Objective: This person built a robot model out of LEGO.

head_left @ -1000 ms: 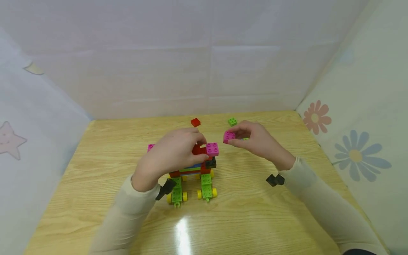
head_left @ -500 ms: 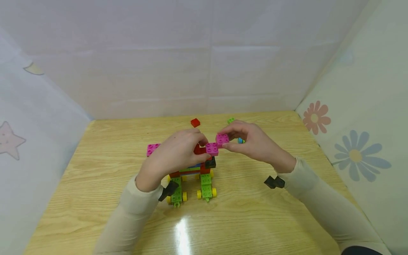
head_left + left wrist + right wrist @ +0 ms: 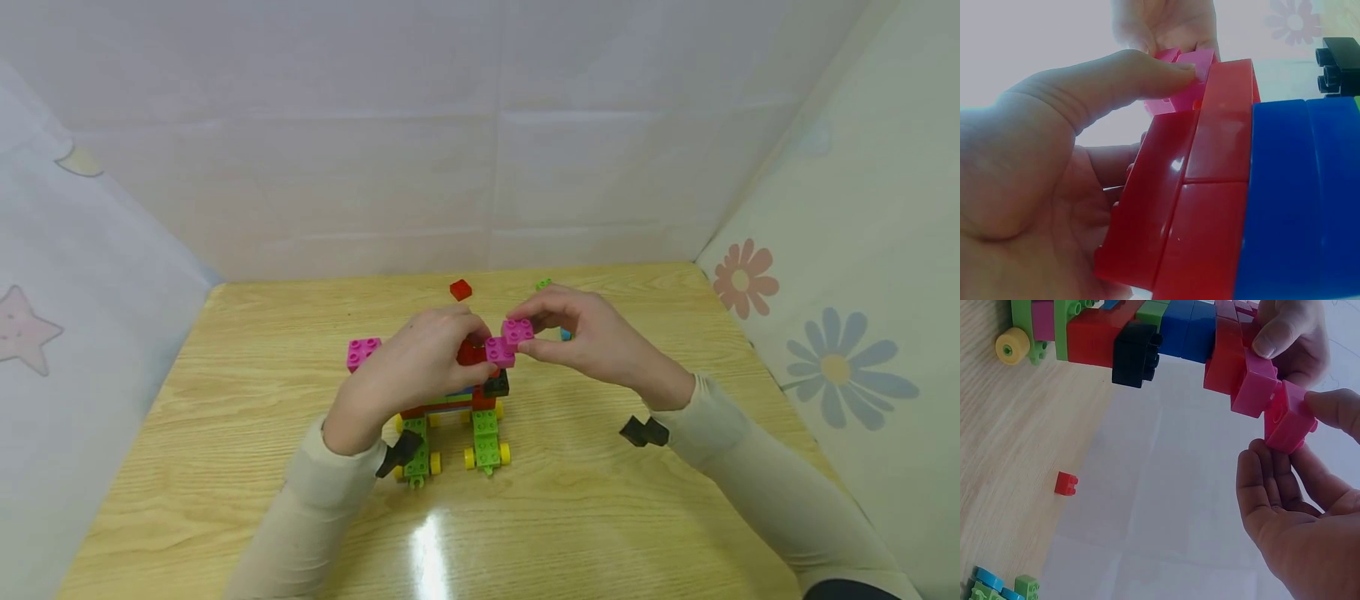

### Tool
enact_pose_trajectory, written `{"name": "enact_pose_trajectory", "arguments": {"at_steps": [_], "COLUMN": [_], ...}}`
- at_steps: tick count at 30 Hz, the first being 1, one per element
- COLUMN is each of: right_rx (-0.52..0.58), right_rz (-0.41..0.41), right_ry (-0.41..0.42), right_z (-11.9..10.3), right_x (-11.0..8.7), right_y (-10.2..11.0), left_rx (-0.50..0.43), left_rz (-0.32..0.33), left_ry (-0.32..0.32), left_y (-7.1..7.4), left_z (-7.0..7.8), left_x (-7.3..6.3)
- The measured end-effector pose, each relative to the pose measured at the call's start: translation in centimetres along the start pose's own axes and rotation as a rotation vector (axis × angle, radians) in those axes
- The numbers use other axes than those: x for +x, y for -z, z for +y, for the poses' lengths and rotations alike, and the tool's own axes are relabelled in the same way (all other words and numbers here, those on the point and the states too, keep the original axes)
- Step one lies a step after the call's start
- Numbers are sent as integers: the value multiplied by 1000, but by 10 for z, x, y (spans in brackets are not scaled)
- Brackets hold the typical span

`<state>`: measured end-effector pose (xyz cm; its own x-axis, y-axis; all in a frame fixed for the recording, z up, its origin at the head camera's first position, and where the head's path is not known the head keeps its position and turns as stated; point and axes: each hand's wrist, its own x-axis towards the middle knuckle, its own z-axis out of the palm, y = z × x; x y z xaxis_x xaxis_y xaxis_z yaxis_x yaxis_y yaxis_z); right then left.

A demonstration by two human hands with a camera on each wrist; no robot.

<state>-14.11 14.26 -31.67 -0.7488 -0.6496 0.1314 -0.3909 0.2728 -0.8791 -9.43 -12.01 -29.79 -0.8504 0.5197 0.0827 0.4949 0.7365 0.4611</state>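
Note:
A toy-brick build stands on green wheeled bases (image 3: pixel 486 437), with blue bricks (image 3: pixel 1285 200) and red bricks (image 3: pixel 1210 237) stacked above. Pink bricks top both ends, the left one (image 3: pixel 363 352) partly behind my left hand (image 3: pixel 416 358). That hand grips the red upper layer, its thumb against the right-end pink brick (image 3: pixel 1254 384); its other fingers are mostly hidden. Between thumb and fingers, my right hand (image 3: pixel 592 337) pinches another pink brick (image 3: pixel 517 331). This brick sits tilted over the outer edge of the right-end one, touching or nearly so. A black brick (image 3: pixel 495 383) juts out below.
Toward the back of the wooden table (image 3: pixel 615 500) lie a loose red brick (image 3: pixel 461 290) and a green brick (image 3: pixel 1027 586). A green piece with blue wheels (image 3: pixel 991 587) is near the green brick, partly behind my right hand in the head view. Pale fabric walls enclose the table.
My right hand has carried its pink brick leftward, from clear of the build to the right-end pink brick's upper edge. The left hand keeps its grip nearly in place.

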Motion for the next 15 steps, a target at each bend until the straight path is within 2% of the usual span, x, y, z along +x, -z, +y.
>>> {"name": "enact_pose_trajectory", "arguments": {"at_steps": [6,15], "right_rx": [-2,-31], "right_rz": [-3,-1], "right_ry": [5,-10], "right_z": [0,-1], "right_x": [0,-1], "right_y": [-2,-4], "left_rx": [-2,8], "left_rz": [3,3], "left_ry": [13,-3], "left_y": [-2,-2], "left_z": [-1,1], "left_x": [-1,-3]}}
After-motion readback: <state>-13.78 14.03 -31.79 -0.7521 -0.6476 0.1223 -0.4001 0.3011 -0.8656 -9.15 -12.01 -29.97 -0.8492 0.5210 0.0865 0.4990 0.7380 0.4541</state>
